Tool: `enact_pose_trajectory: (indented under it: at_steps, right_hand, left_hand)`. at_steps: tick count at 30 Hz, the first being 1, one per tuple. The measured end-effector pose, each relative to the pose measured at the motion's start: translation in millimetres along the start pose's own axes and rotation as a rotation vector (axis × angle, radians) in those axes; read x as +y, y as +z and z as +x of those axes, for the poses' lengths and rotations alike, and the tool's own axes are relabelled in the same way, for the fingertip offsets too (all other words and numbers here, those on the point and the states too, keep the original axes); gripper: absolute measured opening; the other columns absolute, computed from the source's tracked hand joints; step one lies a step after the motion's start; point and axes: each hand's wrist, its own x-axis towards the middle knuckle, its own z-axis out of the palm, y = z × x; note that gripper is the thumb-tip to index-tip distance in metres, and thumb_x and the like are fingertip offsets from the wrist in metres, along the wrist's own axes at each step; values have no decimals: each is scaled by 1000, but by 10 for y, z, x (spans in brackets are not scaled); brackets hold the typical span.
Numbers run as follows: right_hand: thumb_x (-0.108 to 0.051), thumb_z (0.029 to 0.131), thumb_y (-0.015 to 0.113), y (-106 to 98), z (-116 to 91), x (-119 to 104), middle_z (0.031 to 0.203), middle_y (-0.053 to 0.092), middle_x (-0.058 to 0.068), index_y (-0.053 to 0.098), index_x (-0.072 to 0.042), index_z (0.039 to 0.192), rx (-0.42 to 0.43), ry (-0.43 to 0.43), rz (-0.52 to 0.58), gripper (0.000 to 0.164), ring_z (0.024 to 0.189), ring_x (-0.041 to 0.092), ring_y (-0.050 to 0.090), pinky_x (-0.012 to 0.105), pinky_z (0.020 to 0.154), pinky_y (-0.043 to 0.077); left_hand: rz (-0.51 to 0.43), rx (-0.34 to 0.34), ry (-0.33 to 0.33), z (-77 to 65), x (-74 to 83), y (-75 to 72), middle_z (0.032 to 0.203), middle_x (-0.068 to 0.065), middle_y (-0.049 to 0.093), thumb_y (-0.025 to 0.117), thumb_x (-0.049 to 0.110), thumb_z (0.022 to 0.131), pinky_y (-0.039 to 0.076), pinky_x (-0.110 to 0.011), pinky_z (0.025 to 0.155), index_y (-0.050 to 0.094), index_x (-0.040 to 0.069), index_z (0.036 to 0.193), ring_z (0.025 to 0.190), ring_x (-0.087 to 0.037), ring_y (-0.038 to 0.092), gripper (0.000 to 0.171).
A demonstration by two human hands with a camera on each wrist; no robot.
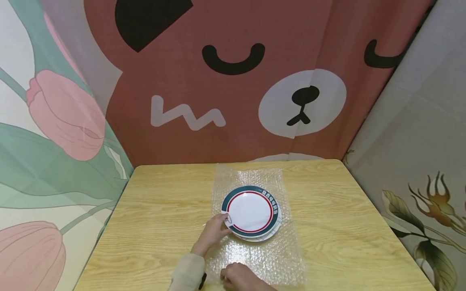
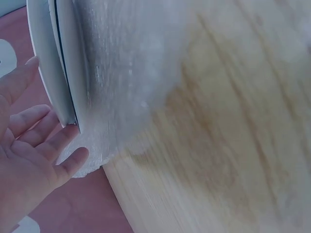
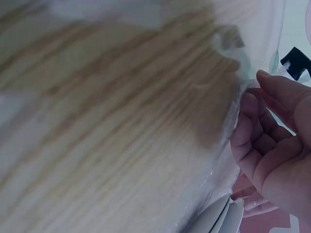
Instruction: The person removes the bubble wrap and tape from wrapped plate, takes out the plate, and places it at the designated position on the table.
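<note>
A round plate (image 1: 251,212) with a white middle, a red ring and a blue-green rim bearing white characters lies on a second, white plate (image 1: 259,239), which peeks out at the lower right. Both rest on a sheet of bubble wrap (image 1: 265,260). At the left rim my left hand (image 1: 212,230) holds the plates, thumb on the upper side and fingertips at the edge, as the left wrist view shows. My right hand (image 1: 242,277), nearer the front, has curled fingers; in the right wrist view its thumb and forefinger pinch the wrap's edge (image 3: 232,127).
The light wooden table (image 1: 160,210) extends on both sides of the wrap. Behind it hangs a reddish-brown curtain (image 1: 233,141) with a bear face. Floral cloths flank the left (image 1: 65,173) and right (image 1: 407,153) sides.
</note>
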Motion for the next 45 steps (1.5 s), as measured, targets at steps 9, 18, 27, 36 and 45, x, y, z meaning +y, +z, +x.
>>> enact_pose_trajectory:
  at_steps: [9,18,27,36,45]
  right_hand:
    - [-18,61,69,21,17,-68,58,46,-15,59,-21,66,26,53,-121,12,50,-3,41,8,41,26]
    - [-20,63,69,17,9,-68,58,44,-15,59,-20,67,-32,72,-105,11,49,-3,38,8,41,25]
    - [-22,69,66,29,-19,-21,63,49,-15,62,-19,73,-13,17,-65,7,53,-5,41,6,45,28]
    - [-26,72,61,-88,-19,4,65,52,-19,65,-19,76,-19,98,28,9,60,-8,47,6,50,34]
    - [-19,76,61,-219,-13,83,59,46,-20,63,-17,73,83,147,131,5,55,-8,39,3,51,31]
  left_hand:
    - [8,22,-9,2,-23,34,110,-19,57,72,17,73,44,-41,89,53,-8,115,101,-31,53,53]
    - [-135,46,-99,-50,10,66,120,-23,49,71,13,74,37,-46,96,48,-9,120,112,-36,45,55]
    - [-193,101,-137,-92,23,103,134,-31,28,72,14,73,27,-54,100,40,-10,126,122,-45,29,66]
    - [-204,73,-143,-130,-34,179,133,-30,32,66,24,80,26,-48,103,30,-14,130,123,-40,29,73]
    - [-193,67,-183,-139,-47,208,135,-28,31,66,29,80,26,-48,103,29,-12,132,125,-39,28,76]
